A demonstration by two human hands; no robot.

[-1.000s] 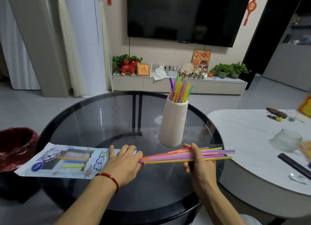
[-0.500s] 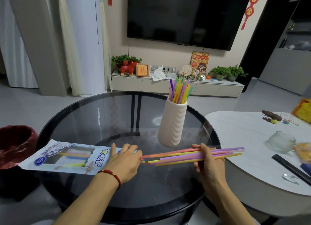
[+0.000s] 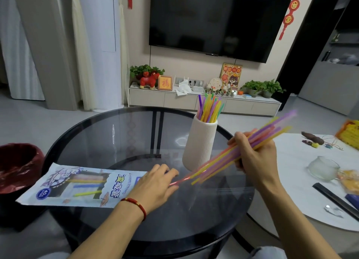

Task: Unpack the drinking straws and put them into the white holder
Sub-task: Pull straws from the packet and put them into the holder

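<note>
A person is sitting at a round dark glass surface (image 3: pixel 97 142), seen from their own head looking down. In the right half of the frame, the right hand (image 3: pixel 256 157) is gripping a bundle of straws (image 3: pixel 219 161) near its middle, fingers curled round it. The bundle, in pink, yellow, purple and orange, is slanting from low centre up toward the right edge, its upper ends blurred. Its lower ends are hovering just above the glass, close to the fingertips of the left hand.

The left hand (image 3: pixel 155 185) is lying at the lower centre, palm down, fingers loosely spread and fairly straight, pressing on the open end of the straw packet (image 3: pixel 77 185). A red cord bracelet (image 3: pixel 136 205) is circling that wrist. The packet is lying flat at the lower left of the surface, with a few straws inside showing through its clear window.

The white holder (image 3: pixel 200 144), a ribbed cylinder, is standing upright at the centre of the frame, just behind the slanting bundle. More coloured straws (image 3: pixel 209 109) are standing in it, sticking out of the top.

A dark red bin (image 3: pixel 17 165) is sitting at the left edge. At the right, a white side surface (image 3: pixel 291 190) is carrying a frosted glass cup (image 3: pixel 322 170). A black television (image 3: pixel 213 18) is filling the upper centre.
</note>
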